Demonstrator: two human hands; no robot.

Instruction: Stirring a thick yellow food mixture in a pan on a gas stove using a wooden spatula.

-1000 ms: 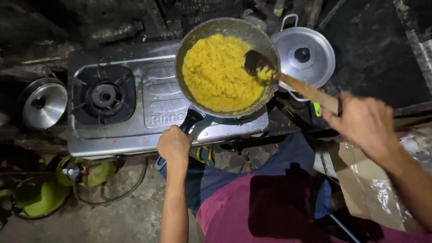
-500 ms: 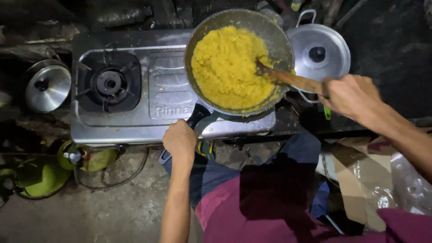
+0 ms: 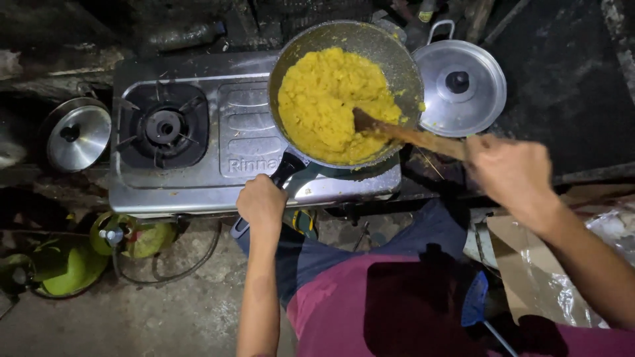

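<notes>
A round grey pan (image 3: pixel 397 59) full of yellow mash (image 3: pixel 331 102) sits on the right burner of a steel two-burner gas stove (image 3: pixel 241 142). My left hand (image 3: pixel 262 203) is closed around the pan's black handle (image 3: pixel 286 168) at the stove's front edge. My right hand (image 3: pixel 509 173) grips a wooden spatula (image 3: pixel 410 135), its blade dug into the mash on the pan's right side.
The left burner (image 3: pixel 163 126) is bare. A steel lidded pot (image 3: pixel 463 86) stands right of the pan, another steel lid (image 3: pixel 76 135) left of the stove. Green gas cylinders (image 3: pixel 66 264) lie on the floor at lower left, crumpled plastic (image 3: pixel 562 291) at lower right.
The spatula blade has moved from the pan's right rim down into the mash toward its middle. My left hand has stayed on the handle. The view has shifted slightly.
</notes>
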